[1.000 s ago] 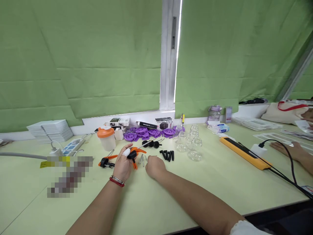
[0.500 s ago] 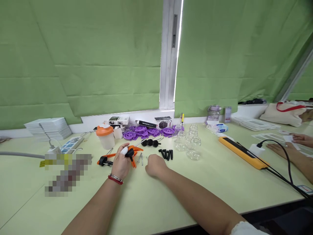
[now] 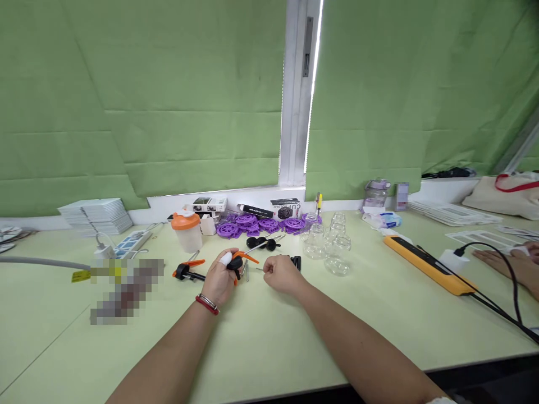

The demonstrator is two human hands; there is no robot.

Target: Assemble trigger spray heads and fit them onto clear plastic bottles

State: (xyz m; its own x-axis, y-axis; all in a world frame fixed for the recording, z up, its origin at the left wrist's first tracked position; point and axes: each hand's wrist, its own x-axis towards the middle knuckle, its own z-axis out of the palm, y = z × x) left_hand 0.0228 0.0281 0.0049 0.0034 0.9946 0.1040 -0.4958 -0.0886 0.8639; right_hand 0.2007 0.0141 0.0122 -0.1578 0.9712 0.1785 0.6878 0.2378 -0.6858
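Nearest is the pale green table (image 3: 261, 348), its front bare but for the person's two forearms reaching across it. The left hand (image 3: 219, 279), a red band at its wrist and a white wrap on one fingertip, grasps an orange-and-black clamp (image 3: 238, 260) just above the tabletop. The right hand (image 3: 281, 273) is clenched around a thin metal pin (image 3: 260, 269) whose tip pokes out toward the clamp. A few loose pins (image 3: 245, 271) lie between the hands, and a second clamp (image 3: 187, 271) lies to the left. Beyond sit black pegs (image 3: 296, 260), clear jars (image 3: 332, 249), purple discs (image 3: 256, 225) and an orange-lidded cup (image 3: 186, 231). A yellow bar (image 3: 427, 265) with black cables runs to the right, where another person's hand (image 3: 511, 262) rests. Small boxes (image 3: 252, 209) line the sill, and green blinds (image 3: 147, 95) cover the window on both sides of a white frame (image 3: 297, 90).
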